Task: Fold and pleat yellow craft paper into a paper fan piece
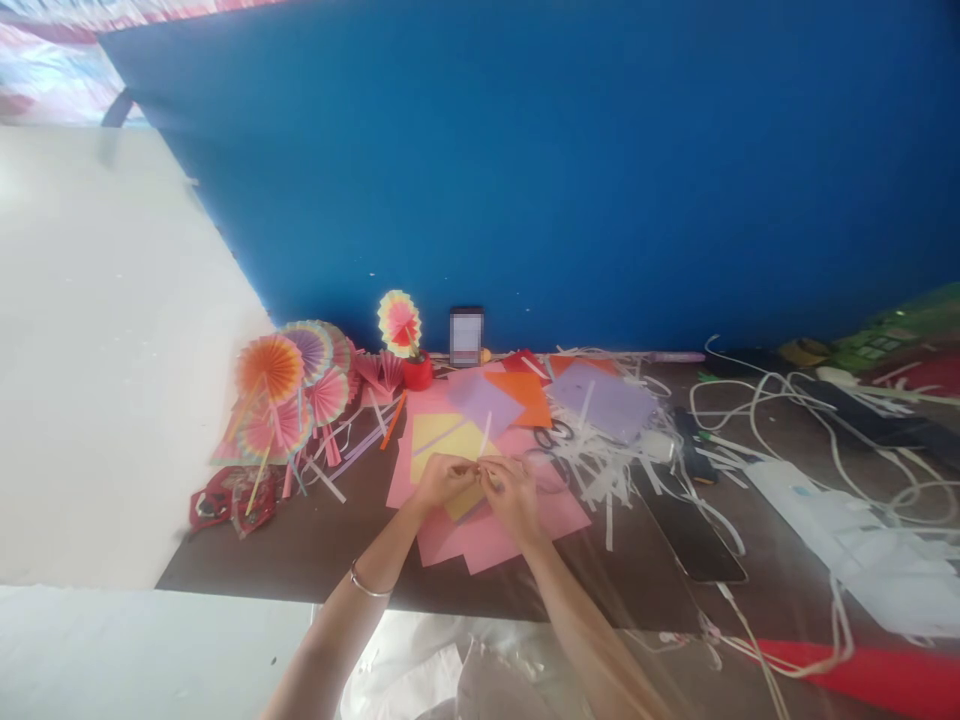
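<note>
My left hand and my right hand meet fingertip to fingertip above the middle of the table, both pinched closed. From between their fingertips a narrow white paper strip sticks up; its lower end is hidden by the fingers. Below the hands lie pink paper sheets with a yellow sheet on top. Just beyond them are a purple sheet and an orange sheet. Dark-handled scissors rest to the right of my right hand, partly among paper scraps.
Folded paper fans crowd the left side, beside a red patterned pouch. One fan flower stands in a red pot near the blue wall. White paper scraps, a black phone and tangled white cables cover the right.
</note>
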Demonstrator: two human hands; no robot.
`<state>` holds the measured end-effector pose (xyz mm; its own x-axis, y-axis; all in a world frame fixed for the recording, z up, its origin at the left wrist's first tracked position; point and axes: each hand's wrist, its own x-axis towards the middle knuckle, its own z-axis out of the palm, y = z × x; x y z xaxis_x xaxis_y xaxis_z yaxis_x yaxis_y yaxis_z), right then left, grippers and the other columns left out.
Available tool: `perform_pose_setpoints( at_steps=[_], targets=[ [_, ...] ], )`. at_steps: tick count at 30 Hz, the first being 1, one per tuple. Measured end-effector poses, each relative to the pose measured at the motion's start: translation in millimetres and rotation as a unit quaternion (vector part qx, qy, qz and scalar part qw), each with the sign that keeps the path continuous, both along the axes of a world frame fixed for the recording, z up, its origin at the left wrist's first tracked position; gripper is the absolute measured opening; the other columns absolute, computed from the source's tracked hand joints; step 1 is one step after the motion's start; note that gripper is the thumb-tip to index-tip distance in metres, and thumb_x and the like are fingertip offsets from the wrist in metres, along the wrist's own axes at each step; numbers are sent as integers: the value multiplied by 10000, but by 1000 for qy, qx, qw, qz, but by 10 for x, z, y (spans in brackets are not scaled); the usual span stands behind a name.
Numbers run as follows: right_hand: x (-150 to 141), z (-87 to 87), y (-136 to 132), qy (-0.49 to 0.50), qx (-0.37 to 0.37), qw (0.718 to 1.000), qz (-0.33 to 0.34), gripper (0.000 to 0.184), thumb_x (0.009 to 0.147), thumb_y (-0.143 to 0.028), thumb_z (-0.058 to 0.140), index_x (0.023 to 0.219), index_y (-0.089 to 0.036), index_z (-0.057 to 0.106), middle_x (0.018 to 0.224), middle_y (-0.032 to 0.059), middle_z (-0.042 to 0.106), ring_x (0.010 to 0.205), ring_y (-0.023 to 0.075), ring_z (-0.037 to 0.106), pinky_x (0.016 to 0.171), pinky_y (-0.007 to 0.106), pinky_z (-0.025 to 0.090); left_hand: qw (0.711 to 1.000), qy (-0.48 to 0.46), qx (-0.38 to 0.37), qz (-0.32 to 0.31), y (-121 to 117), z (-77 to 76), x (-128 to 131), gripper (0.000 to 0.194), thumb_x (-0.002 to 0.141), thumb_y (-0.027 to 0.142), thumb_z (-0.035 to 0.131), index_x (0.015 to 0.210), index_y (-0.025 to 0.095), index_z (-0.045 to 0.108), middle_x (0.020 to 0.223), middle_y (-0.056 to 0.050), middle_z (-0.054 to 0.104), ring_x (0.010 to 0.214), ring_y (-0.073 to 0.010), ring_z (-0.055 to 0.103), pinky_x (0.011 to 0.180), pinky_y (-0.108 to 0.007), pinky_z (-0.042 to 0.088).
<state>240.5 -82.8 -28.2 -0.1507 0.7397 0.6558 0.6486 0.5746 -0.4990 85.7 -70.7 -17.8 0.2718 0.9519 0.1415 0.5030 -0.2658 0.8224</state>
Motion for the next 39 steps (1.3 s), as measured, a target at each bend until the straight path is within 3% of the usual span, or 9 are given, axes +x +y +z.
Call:
perform_pose_setpoints(
  at_steps=[6,10,14,17,21,26,33,37,39],
  targets=[
    [15,69,10,116,-92,988,-41,142,805,-256,515,756,-203,637,813,50,688,737,181,613,790,378,430,995,-84,-55,-17,48,-5,-96,246,751,309,551,682,138,714,684,-45,689,685,-168,596,616,-242,441],
    [96,140,34,241,-221,944,-51,215,775,-349,527,788,-179,658,839,70,684,765,199,609,656,313,461,969,-200,-137,-52,119,25,-237,217,688,331,636,696,132,721,738,-81,709,743,-205,630,699,-295,473],
    [242,178,113,304,-308,899,-62,250,715,-385,588,751,-156,681,742,57,681,724,201,607,628,297,456,901,-352,-246,-64,123,70,-340,183,624,307,691,624,124,689,687,-77,696,774,-245,650,810,-389,460],
    [387,215,192,313,-341,884,-69,273,669,-402,621,739,-148,692,674,46,666,679,202,605,588,294,447,832,-480,-272,-50,104,66,-371,133,606,241,694,544,148,622,635,-36,662,793,-243,652,894,-442,407],
    [641,307,289,288,-335,889,-119,310,617,-422,645,754,-150,706,694,60,680,700,218,617,605,299,455,758,-578,-302,-39,132,13,-396,204,595,157,664,462,155,510,534,2,583,728,-218,639,914,-481,356],
    [1078,316,392,213,-346,893,-195,392,641,-470,593,808,-136,709,681,79,682,625,222,615,543,307,446,713,-631,-304,-34,177,3,-432,213,565,127,632,430,159,472,498,6,565,646,-187,604,823,-433,389],
    [1630,258,446,97,-311,903,-279,322,689,-345,500,814,-109,679,744,144,670,770,281,625,734,404,463,707,-639,-302,-34,137,86,-439,248,598,142,624,419,163,453,488,17,534,633,-168,594,781,-393,410],
    [1505,352,299,-9,-222,922,-317,353,748,-270,440,994,-102,628,1140,227,577,1108,370,496,916,539,355,755,-584,-290,-68,90,174,-375,184,604,205,666,468,153,554,511,0,555,596,-151,570,721,-348,417],
    [1259,442,155,-53,-137,953,-264,395,784,-296,442,1110,-114,571,1179,210,557,1151,342,470,941,527,360,793,-536,-274,-97,56,252,-310,210,631,245,667,468,138,589,493,-14,547,573,-140,547,700,-326,411]
  ],
)
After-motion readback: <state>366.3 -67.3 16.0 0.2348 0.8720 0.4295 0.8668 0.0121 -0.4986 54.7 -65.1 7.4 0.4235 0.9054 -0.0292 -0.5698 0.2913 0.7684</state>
